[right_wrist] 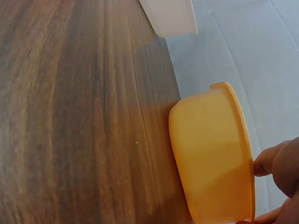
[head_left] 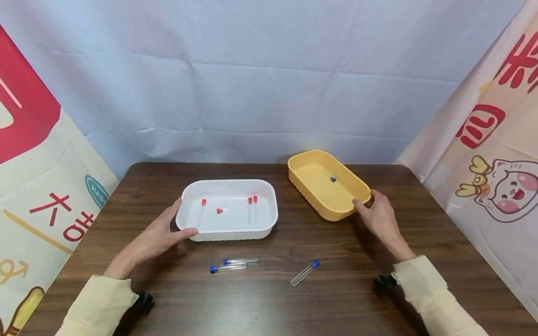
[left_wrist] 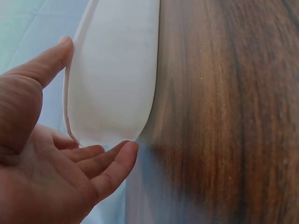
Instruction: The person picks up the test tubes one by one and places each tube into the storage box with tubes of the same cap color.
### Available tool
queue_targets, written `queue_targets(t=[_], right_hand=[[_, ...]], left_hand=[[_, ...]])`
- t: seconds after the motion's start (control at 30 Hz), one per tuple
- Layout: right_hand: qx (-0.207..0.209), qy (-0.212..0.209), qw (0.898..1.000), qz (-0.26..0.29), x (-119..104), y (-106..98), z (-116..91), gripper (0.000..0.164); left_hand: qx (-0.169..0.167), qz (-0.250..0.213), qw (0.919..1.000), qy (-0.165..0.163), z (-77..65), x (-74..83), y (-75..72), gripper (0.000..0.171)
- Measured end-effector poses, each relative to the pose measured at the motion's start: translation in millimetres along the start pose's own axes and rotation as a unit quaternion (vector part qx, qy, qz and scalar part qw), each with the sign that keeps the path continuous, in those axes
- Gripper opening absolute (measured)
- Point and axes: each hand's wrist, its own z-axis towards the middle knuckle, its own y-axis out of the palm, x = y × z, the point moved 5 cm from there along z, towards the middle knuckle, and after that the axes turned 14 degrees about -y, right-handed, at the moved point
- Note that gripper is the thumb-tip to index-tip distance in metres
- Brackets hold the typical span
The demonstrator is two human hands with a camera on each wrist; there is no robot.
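My left hand (head_left: 157, 233) holds the left end of a white plastic basin (head_left: 233, 234), thumb on the near rim and fingers round the end. In the left wrist view, the thumb (left_wrist: 56, 58) meets the basin's rim and the other fingertips lie at its end wall. Several clear test tubes with red caps (head_left: 231, 209) lie inside. My right hand (head_left: 380, 217) grips the near right corner of a yellow basin (head_left: 308, 198), which stands at a slant. One blue-capped test tube (head_left: 332, 179) lies in it. The right wrist view shows a thumb at the yellow rim (right_wrist: 247, 140).
Two blue-capped test tubes (head_left: 231, 268) lie side by side on the dark wooden table (head_left: 189, 303), in front of the white basin. Another blue-capped tube (head_left: 304, 273) lies slanted farther right. A pale cloth (head_left: 260, 102) hangs behind the table's back edge, with printed cloths at both sides.
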Motion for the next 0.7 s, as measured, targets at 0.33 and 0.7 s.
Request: queue_targets(t=[0.33, 0.7], right_hand=[[-0.010, 0.014, 1.000, -0.006, 0.6, -1.6, 2.3, 0.038], [-0.020, 0.006, 1.000, 0.007, 2.3, -6.6, -0.8, 0.032]], left_hand=[[0.007, 0.003, 1.0000, 0.006, -1.5, 0.6, -1.1, 0.111], [0.008, 0.002, 1.0000, 0.004, -1.7, 0.6, -0.6, 0.110]])
